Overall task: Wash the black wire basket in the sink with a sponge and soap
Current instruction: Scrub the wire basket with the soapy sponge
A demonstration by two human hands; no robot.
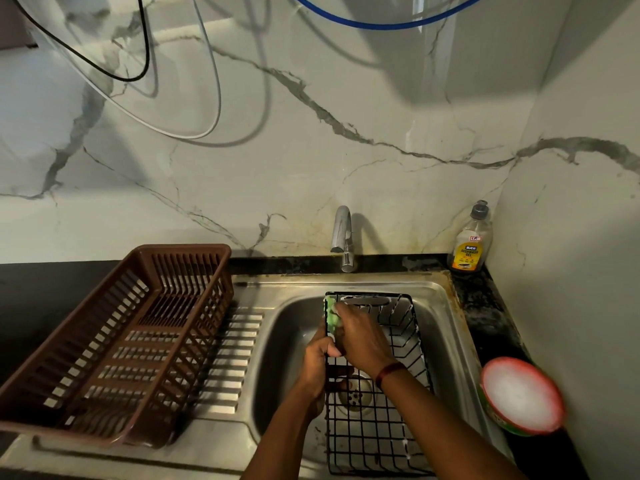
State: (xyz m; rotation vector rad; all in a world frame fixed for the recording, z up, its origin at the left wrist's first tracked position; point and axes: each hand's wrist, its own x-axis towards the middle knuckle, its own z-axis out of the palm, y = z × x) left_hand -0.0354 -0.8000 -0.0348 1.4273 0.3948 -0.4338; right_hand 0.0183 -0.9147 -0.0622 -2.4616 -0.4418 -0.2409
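Evidently the black wire basket [374, 427] lies lengthwise in the sink [446, 306], reaching toward its near rim. That lets the left hand [320, 362], fingers curled round the left side wire, steady it while the right hand [360, 337], fingers clamped on the green sponge [330, 315], scrubs the sudsy far left corner. Most of the sponge and the right fingertips hide behind the hand, and whether the tap [343, 237] runs is hard to tell.

Black wire basket [377, 427], gridded, flecked with white foam. Green sponge [331, 315]. Grey steel sink [446, 327]. Brown slatted rack [114, 344]. White wall [311, 150], veined grey. Yellow-labelled bottle [469, 244]. Red-rimmed tub [521, 396], white inside. Blue hose [381, 26].
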